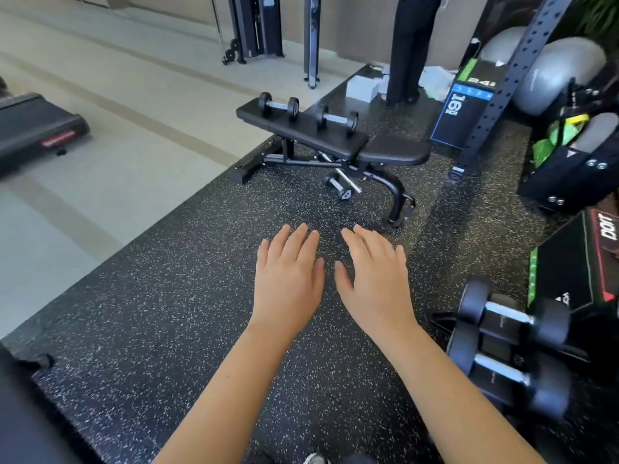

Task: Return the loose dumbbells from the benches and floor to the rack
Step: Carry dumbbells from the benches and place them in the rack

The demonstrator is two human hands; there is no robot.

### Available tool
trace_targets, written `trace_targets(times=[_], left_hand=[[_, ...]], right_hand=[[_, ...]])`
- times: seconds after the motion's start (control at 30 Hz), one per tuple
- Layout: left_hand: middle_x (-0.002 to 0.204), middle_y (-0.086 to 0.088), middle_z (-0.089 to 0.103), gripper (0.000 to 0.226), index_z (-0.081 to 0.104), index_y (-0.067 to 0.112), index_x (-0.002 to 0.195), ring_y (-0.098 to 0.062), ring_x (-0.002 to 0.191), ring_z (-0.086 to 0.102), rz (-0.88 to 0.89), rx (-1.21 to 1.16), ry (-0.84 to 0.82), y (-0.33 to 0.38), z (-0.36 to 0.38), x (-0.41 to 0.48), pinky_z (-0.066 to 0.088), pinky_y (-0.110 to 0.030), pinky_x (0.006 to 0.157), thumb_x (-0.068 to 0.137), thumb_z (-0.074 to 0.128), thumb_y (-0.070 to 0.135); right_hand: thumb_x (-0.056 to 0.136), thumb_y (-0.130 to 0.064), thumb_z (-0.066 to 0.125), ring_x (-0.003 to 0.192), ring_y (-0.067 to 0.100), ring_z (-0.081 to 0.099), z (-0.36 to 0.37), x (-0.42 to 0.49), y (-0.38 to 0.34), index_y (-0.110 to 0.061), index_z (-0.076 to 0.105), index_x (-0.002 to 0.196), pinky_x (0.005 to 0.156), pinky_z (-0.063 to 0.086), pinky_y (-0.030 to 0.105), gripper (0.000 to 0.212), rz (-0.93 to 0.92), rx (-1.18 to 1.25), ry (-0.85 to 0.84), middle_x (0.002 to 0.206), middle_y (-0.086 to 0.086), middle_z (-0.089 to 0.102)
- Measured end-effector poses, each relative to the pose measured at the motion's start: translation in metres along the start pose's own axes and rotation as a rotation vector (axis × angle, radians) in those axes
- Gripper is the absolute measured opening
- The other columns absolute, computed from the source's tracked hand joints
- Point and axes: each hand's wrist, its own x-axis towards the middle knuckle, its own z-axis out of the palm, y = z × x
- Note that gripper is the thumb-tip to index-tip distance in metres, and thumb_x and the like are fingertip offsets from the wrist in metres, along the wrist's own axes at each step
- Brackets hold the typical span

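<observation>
Looking down across the speckled rubber floor (167,329), I had the adjustable bench (335,137) well ahead of both hands, its long pad running from upper left to lower right. Low at my right sat the dumbbell rack (445,324), blurred, with two dumbbells resting on it.

Two loose dumbbells lay on the bench pad: the far dumbbell (278,104) near the pad's left end and the near dumbbell (336,119) just beside it, toward the seat. Their handles ran roughly along the pad's length, so a grasp from my side would cross each bar. A third, the floor dumbbell (341,186), lay under the bench frame, its handle angled toward me and to the right.

My left hand (288,279) and right hand (375,279) hovered side by side, palms down, fingers spread flat, holding and touching nothing. All three loose weights lay forward of them. I judged the floor one nearest to both hands, and the right hand slightly better placed for the bench pair.
</observation>
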Motion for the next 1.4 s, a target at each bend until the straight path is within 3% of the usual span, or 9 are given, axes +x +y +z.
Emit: trace_targets(times=[0.37,0.77,1.07,1.4], left_hand=[[0.125,-0.013,0.058,0.037,0.057,0.006,0.118,-0.036,0.121,0.049,-0.172,0.077,0.002,-0.011,0.018,0.021,0.035,-0.057,0.098,0.083,0.063,0.015],[0.120,-0.014,0.062,0.038,0.061,0.005,0.114,-0.036,0.114,0.055,-0.559,0.300,0.150,-0.009,0.032,0.055,0.040,-0.058,0.092,0.078,0.069,0.014],[0.118,-0.015,0.063,0.041,0.062,0.006,0.113,-0.036,0.112,0.057,-0.823,0.454,0.221,-0.025,0.018,0.023,0.042,-0.058,0.090,0.074,0.073,0.013],[0.118,-0.014,0.063,0.040,0.062,0.007,0.113,-0.036,0.113,0.056,-1.013,0.482,0.227,-0.069,0.012,0.006,0.041,-0.058,0.091,0.074,0.072,0.013]], right_hand=[[0.091,-0.027,0.051,0.132,0.024,0.038,0.019,0.049,0.006,-0.016,0.042,0.134,0.107,0.025,0.057,0.046,-0.159,0.032,-0.087,0.141,0.004,0.044],[0.089,-0.024,0.054,0.129,0.029,0.042,0.034,0.137,0.004,-0.013,0.048,0.130,0.105,0.029,0.059,0.043,-0.594,0.111,-0.270,0.137,0.008,0.049],[0.089,-0.024,0.054,0.130,0.028,0.041,0.063,0.140,-0.036,-0.014,0.048,0.131,0.106,0.025,0.058,0.044,-0.846,0.214,-0.411,0.139,0.007,0.048],[0.088,-0.022,0.056,0.130,0.029,0.041,0.104,0.141,-0.092,-0.014,0.048,0.131,0.106,0.025,0.059,0.044,-0.969,0.260,-0.535,0.138,0.007,0.048]])
